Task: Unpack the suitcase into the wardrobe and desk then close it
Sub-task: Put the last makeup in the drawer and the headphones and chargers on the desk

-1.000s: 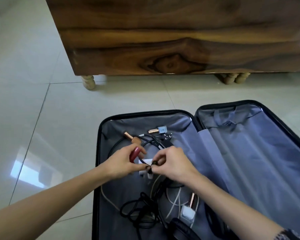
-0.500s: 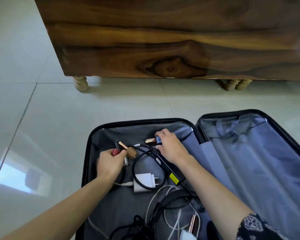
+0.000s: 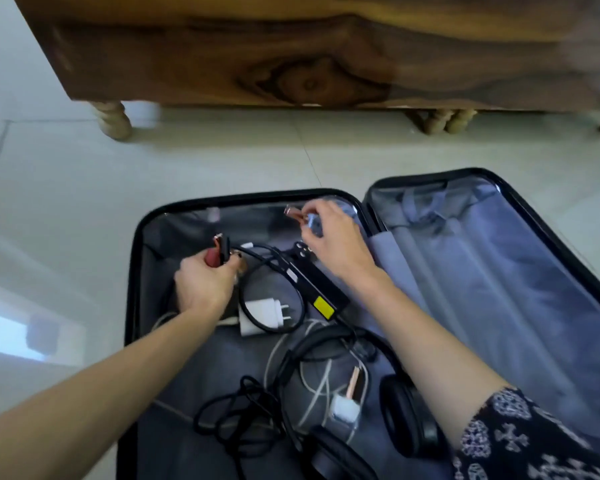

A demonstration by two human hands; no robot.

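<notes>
Head cam: left hand [image 3: 201, 289] grips a small red thing [image 3: 211, 259], right hand [image 3: 336, 244] pinches a copper-tipped gadget [image 3: 294, 214] over the open suitcase [image 3: 132, 271].

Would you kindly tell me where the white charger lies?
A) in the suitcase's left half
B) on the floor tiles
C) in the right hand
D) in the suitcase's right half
A: the white charger lies in the suitcase's left half, near the left hand, with a black cable looped across it.
</notes>
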